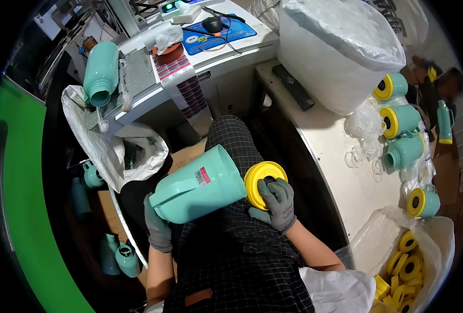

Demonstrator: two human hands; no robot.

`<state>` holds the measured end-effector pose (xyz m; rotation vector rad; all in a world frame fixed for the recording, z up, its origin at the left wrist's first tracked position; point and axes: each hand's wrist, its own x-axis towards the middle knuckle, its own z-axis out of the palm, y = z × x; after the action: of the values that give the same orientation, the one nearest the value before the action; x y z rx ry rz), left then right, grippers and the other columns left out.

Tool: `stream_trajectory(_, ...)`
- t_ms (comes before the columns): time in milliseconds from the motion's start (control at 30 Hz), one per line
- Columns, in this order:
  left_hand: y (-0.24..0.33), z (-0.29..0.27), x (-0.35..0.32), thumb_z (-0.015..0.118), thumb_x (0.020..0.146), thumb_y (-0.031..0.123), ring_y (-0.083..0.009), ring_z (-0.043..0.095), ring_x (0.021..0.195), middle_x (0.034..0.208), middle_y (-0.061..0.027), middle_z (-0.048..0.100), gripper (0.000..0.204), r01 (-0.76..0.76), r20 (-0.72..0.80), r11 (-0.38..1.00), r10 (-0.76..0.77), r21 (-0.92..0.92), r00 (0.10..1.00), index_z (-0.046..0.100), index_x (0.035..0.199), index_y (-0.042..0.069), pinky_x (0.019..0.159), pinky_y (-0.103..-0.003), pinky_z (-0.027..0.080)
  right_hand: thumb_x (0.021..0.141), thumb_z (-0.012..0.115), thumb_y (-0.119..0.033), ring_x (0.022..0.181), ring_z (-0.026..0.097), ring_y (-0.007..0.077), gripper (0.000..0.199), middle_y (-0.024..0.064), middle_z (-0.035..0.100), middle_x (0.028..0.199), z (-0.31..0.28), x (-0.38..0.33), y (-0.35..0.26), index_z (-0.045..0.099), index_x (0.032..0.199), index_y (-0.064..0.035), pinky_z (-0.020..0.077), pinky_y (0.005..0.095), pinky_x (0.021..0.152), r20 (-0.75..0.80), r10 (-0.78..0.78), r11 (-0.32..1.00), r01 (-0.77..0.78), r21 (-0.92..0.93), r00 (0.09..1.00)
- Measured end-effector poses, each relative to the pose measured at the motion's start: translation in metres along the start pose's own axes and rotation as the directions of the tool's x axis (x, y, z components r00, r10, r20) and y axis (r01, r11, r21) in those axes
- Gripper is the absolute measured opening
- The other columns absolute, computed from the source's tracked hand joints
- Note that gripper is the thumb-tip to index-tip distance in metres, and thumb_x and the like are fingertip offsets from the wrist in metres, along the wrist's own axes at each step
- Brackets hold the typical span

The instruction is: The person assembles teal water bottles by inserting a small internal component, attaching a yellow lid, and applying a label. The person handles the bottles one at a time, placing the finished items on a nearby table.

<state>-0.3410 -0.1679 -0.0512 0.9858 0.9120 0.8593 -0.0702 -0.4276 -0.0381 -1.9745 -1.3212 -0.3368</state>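
A mint-green thermos jug body [203, 189] lies tilted above my lap, with its handle toward me and its wide, threaded end facing right. It bears a small red and white label [203, 176]. My left hand [158, 224], in a grey glove, wraps round the jug's narrower left end; its fingertips are partly hidden behind the jug. In my gloved right hand [277, 203] is a yellow screw base [257, 175] with a dark centre, the fingers pressed into its middle. The base is beside the jug's wide end; I cannot tell whether they touch.
Another jug body [102, 70] lies on the machine table at left, above a white sack [132, 156]. Right, a bench [336, 172] bears a large white bag [341, 52], clear rings [367, 128] and several jugs with yellow bases. A plastic bag of yellow bases [409, 266] stands lower right.
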Motion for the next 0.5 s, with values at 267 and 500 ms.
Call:
stream_trajectory(267, -0.025, 0.004, -0.007, 0.049, 0.112, 0.031, -0.0179, 0.063, 0.118, 0.131, -0.0062, 0.065, 0.039, -0.074, 0.132, 0.985, 0.053, 0.156, 0.99, 0.056, 0.138, 0.003, 0.103, -0.033, 0.05, 0.093, 0.068, -0.026, 0.097, 0.061, 0.0211, 0.047, 0.012, 0.06, 0.108, -0.016, 0.085, 0.013, 0.068, 0.13, 0.0037, 0.0508, 0.0343, 0.085, -0.07, 0.574, 0.649, -0.401, 0.646, 0.816)
stream_trajectory(500, -0.019, 0.031, -0.012, 0.051, 0.109, 0.02, -0.0205, 0.065, 0.115, 0.128, -0.0106, 0.066, 0.036, -0.153, 0.251, 0.949, 0.082, 0.275, 0.964, 0.055, 0.14, 0.002, 0.097, -0.034, 0.054, 0.084, 0.077, -0.03, 0.089, 0.058, 0.0232, 0.055, 0.0096, 0.061, 0.101, -0.025, 0.104, -0.027, 0.071, 0.129, 0.0009, 0.0499, 0.0337, 0.079, -0.102, -0.022, 0.856, 0.072, 0.512, 0.995)
